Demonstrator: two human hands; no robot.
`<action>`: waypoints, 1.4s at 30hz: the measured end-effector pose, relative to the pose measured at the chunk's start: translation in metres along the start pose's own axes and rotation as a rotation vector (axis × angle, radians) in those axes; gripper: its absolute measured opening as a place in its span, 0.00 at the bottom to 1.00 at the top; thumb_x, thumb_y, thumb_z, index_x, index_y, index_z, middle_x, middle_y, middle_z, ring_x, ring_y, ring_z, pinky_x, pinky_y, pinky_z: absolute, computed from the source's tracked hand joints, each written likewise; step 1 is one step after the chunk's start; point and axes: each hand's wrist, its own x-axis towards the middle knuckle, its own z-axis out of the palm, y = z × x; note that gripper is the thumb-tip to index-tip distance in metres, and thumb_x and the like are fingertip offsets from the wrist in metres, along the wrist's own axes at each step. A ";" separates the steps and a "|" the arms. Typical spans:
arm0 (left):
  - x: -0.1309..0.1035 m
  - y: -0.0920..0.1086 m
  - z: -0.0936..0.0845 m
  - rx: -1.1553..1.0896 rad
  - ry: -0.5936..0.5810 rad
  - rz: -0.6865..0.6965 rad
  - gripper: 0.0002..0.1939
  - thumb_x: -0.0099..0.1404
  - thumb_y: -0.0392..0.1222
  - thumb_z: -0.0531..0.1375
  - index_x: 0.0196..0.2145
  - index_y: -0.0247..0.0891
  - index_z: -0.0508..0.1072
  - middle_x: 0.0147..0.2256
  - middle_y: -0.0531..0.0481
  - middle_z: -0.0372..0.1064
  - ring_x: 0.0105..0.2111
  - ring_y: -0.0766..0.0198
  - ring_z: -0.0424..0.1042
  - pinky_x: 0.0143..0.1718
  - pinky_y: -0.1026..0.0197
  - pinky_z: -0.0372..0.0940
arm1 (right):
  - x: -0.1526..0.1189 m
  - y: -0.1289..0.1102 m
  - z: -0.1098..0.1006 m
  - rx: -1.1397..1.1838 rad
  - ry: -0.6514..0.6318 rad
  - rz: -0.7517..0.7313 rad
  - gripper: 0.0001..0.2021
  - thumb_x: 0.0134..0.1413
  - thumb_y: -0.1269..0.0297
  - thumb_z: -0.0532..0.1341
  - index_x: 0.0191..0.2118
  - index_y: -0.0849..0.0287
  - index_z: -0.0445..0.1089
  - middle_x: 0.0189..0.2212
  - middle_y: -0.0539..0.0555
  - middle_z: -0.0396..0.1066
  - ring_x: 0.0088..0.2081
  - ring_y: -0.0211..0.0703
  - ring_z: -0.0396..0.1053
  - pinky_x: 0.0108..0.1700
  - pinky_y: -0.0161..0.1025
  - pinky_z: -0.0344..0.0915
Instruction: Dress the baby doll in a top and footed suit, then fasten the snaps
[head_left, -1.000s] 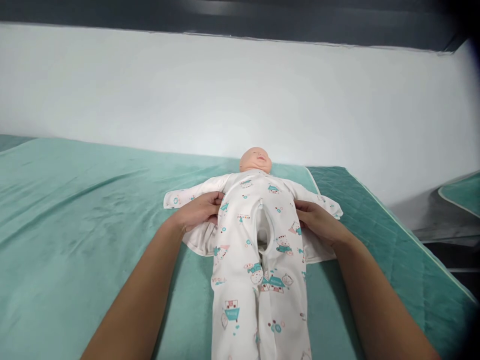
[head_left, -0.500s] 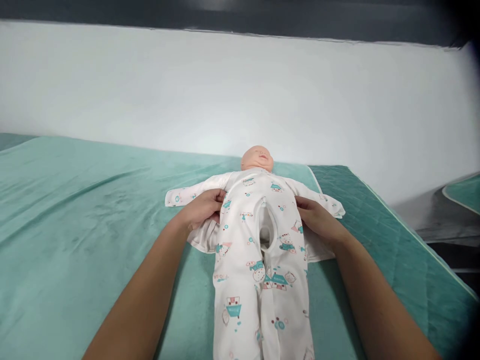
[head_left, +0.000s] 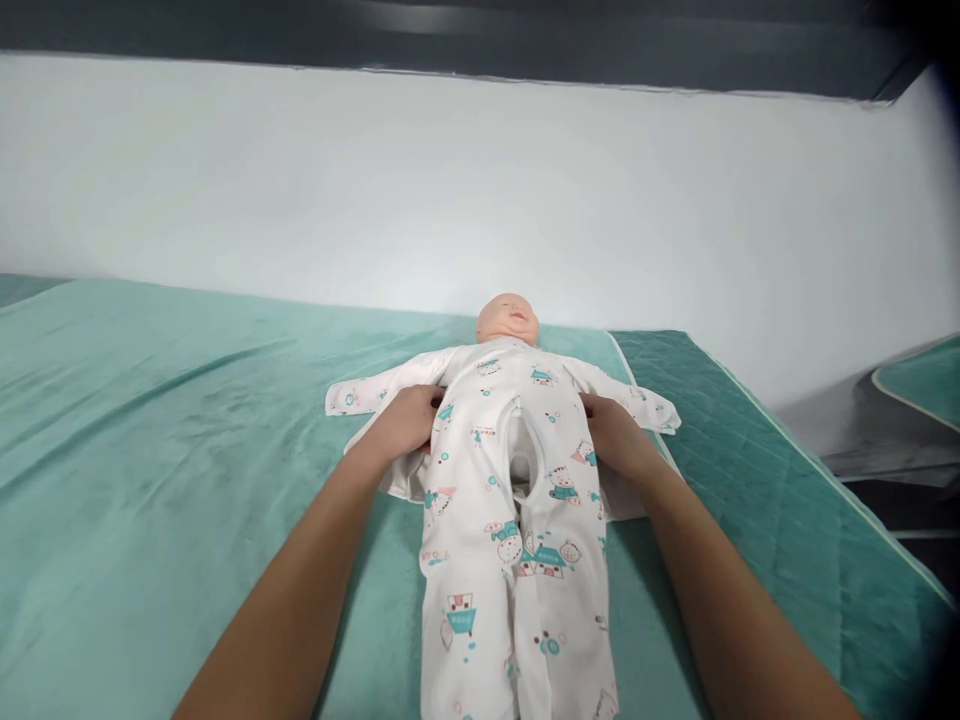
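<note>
I keep my left hand [head_left: 405, 420] and right hand [head_left: 611, 432] closed on the sides of the printed sleepsuit [head_left: 517, 520], which is on the doll [head_left: 508, 318] lying face up on the green mattress cover [head_left: 150, 420]. Grip fabric only, evenly on both flanks; the front opening gapes at the belly. A white wall [head_left: 480, 190] stands behind.
</note>
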 end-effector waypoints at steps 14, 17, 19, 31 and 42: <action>-0.011 0.010 0.000 -0.399 -0.165 -0.052 0.17 0.58 0.39 0.60 0.46 0.42 0.76 0.48 0.47 0.75 0.50 0.52 0.71 0.49 0.56 0.67 | -0.012 -0.015 -0.005 0.208 -0.047 -0.097 0.12 0.47 0.61 0.63 0.39 0.56 0.79 0.39 0.53 0.80 0.44 0.58 0.72 0.45 0.48 0.68; -0.009 0.009 0.008 -0.630 -0.185 -0.091 0.19 0.56 0.39 0.63 0.48 0.41 0.74 0.44 0.46 0.77 0.45 0.54 0.74 0.46 0.55 0.70 | -0.012 -0.011 0.000 0.413 -0.072 0.008 0.15 0.47 0.60 0.66 0.42 0.56 0.78 0.39 0.54 0.80 0.42 0.55 0.74 0.44 0.47 0.69; -0.006 0.007 0.014 -0.755 -0.173 -0.126 0.20 0.55 0.41 0.65 0.48 0.40 0.74 0.40 0.46 0.78 0.42 0.54 0.75 0.43 0.55 0.71 | -0.012 -0.010 0.004 0.534 -0.091 0.061 0.16 0.45 0.59 0.67 0.43 0.55 0.78 0.38 0.55 0.80 0.41 0.55 0.75 0.42 0.47 0.70; -0.007 0.007 0.021 -0.869 -0.170 -0.124 0.22 0.56 0.37 0.66 0.50 0.42 0.74 0.43 0.46 0.78 0.45 0.53 0.75 0.44 0.53 0.72 | -0.016 -0.025 0.008 0.688 -0.092 0.105 0.22 0.42 0.53 0.69 0.46 0.52 0.76 0.42 0.55 0.79 0.45 0.56 0.74 0.42 0.48 0.72; -0.009 0.007 0.016 -0.680 -0.164 -0.145 0.17 0.56 0.38 0.65 0.46 0.38 0.77 0.42 0.45 0.78 0.45 0.52 0.74 0.49 0.53 0.70 | -0.020 -0.029 0.001 0.533 -0.102 -0.020 0.20 0.50 0.55 0.67 0.49 0.53 0.76 0.47 0.53 0.77 0.52 0.56 0.71 0.54 0.49 0.68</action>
